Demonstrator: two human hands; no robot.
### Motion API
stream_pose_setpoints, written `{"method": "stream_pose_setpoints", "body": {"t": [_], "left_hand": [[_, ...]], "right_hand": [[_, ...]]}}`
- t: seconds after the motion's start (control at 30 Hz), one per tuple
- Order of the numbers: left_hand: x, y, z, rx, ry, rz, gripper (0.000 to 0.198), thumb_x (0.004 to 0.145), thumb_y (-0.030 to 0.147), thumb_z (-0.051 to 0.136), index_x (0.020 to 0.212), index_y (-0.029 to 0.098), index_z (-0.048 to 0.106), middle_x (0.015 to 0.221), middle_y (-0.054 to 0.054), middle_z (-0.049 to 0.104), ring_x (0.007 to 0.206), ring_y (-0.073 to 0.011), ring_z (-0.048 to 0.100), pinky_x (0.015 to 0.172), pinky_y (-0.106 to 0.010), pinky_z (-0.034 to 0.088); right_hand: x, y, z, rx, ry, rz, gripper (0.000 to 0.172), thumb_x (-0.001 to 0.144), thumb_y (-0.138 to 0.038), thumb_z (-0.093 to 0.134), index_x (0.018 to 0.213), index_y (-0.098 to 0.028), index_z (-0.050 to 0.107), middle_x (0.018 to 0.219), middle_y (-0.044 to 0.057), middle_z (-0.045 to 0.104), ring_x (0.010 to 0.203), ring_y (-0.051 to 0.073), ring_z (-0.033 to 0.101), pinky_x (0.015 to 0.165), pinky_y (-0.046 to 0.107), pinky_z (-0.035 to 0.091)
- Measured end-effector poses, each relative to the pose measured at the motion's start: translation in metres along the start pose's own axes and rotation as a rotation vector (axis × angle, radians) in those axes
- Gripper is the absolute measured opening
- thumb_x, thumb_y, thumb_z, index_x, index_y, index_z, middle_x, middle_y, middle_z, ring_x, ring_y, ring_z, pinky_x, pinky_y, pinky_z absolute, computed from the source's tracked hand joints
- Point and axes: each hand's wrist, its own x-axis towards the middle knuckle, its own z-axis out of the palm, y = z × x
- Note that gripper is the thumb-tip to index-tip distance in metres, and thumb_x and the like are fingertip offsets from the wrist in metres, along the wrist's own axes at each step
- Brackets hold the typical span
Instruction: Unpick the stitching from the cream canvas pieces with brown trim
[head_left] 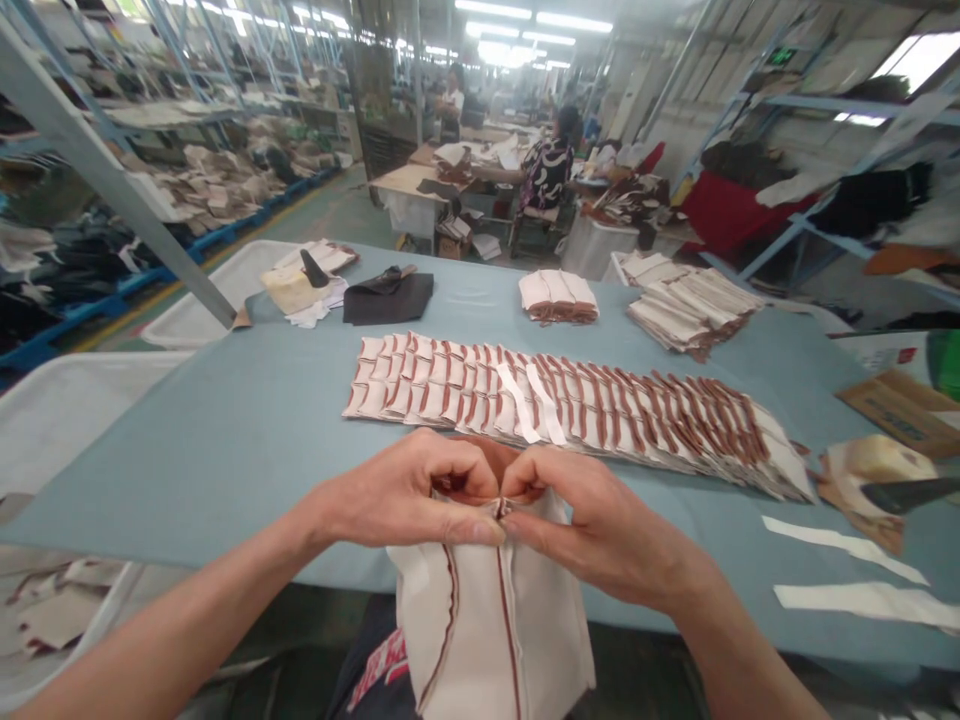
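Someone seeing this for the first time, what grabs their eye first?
Front and centre, the left hand and right hand pinch the top edge of a cream fabric piece with brown trim. Behind them, a long overlapped row of matching pieces stretches across the blue-grey table.

A table (225, 440) covered in blue-grey cloth is shown. Across its middle, a long row of overlapped cream pieces (570, 410) with brown edging is laid out. At the far side are placed a small stack (559, 297), a fanned stack (690, 310) further right, and a black sheet (388, 299) to the left. White strips (844, 540) are laid near right.
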Motion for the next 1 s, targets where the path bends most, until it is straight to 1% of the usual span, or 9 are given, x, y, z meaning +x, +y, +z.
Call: {"method": "stream_pose_setpoints", "body": {"t": [0.07,0.13,0.27,0.4,0.5,0.67,0.83,0.93,1.0], "left_hand": [[0.002,0.000,0.001,-0.055,-0.012,-0.037,0.037,0.089,0.028,0.074,0.066,0.016,0.048,0.067,0.007,0.041,0.060,-0.0075,0.035,0.054,-0.021,0.028],[0.004,-0.001,0.001,-0.091,-0.026,-0.055,0.038,0.090,0.026,0.073,0.065,0.015,0.048,0.066,0.007,0.042,0.060,-0.0070,0.036,0.054,-0.020,0.027],[0.004,-0.005,0.004,-0.162,-0.067,-0.125,0.027,0.093,0.029,0.071,0.073,0.013,0.061,0.066,0.006,0.046,0.059,-0.0076,0.037,0.052,-0.020,0.027],[0.005,-0.010,0.008,-0.208,-0.056,-0.081,0.022,0.095,0.026,0.067,0.078,0.012,0.066,0.071,0.004,0.051,0.062,-0.0081,0.041,0.054,-0.019,0.032],[0.006,-0.009,0.009,-0.182,-0.060,-0.070,0.023,0.095,0.028,0.065,0.078,0.012,0.065,0.072,0.003,0.052,0.064,-0.0087,0.043,0.056,-0.019,0.033],[0.009,0.003,0.012,0.042,-0.052,-0.141,0.020,0.088,0.022,0.061,0.070,0.016,0.054,0.066,0.005,0.047,0.059,-0.0081,0.040,0.052,-0.020,0.030],[0.010,0.013,0.022,0.307,0.045,-0.023,0.021,0.076,0.007,0.051,0.064,0.019,0.039,0.060,0.008,0.034,0.053,-0.0069,0.030,0.049,-0.023,0.022],[0.009,0.020,0.022,0.425,0.128,0.037,0.024,0.081,0.007,0.049,0.063,0.020,0.039,0.059,0.007,0.037,0.053,-0.0080,0.034,0.052,-0.024,0.025],[0.008,0.027,0.019,0.456,0.142,0.056,0.027,0.087,0.009,0.050,0.063,0.019,0.043,0.059,0.006,0.043,0.055,-0.0085,0.039,0.053,-0.024,0.029]], "right_hand": [[-0.001,-0.001,0.000,0.038,0.002,0.028,0.020,0.088,-0.007,0.073,0.092,-0.021,0.060,0.087,-0.004,0.066,0.080,0.013,0.060,0.073,0.024,0.043],[-0.001,-0.001,0.000,0.104,-0.002,0.061,0.018,0.091,-0.010,0.073,0.095,-0.021,0.060,0.090,-0.003,0.066,0.081,0.013,0.061,0.074,0.024,0.045],[-0.002,0.005,0.000,0.222,-0.020,0.092,0.016,0.093,-0.017,0.074,0.097,-0.021,0.059,0.093,-0.001,0.067,0.082,0.013,0.062,0.075,0.024,0.048],[-0.005,0.014,0.000,0.310,-0.040,0.087,0.016,0.091,-0.015,0.073,0.097,-0.020,0.058,0.094,-0.001,0.067,0.084,0.014,0.062,0.075,0.024,0.049],[-0.006,0.017,-0.002,0.261,-0.047,0.082,0.017,0.091,-0.019,0.076,0.097,-0.020,0.060,0.094,0.000,0.069,0.083,0.014,0.063,0.075,0.025,0.049],[-0.005,0.017,-0.006,-0.104,-0.023,-0.001,0.026,0.084,-0.031,0.088,0.089,-0.019,0.066,0.086,0.000,0.070,0.079,0.016,0.062,0.072,0.027,0.040],[-0.001,0.011,-0.006,-0.210,-0.071,-0.032,0.024,0.085,-0.032,0.085,0.083,-0.019,0.065,0.073,-0.003,0.068,0.065,0.014,0.060,0.061,0.026,0.031],[0.003,-0.001,-0.010,-0.216,-0.020,-0.083,0.022,0.087,-0.029,0.082,0.081,-0.019,0.063,0.079,-0.001,0.072,0.067,0.013,0.062,0.061,0.025,0.033],[0.006,-0.009,-0.015,-0.238,0.010,-0.116,0.023,0.088,-0.026,0.080,0.078,-0.020,0.061,0.076,-0.002,0.070,0.066,0.012,0.061,0.060,0.024,0.033]]}}
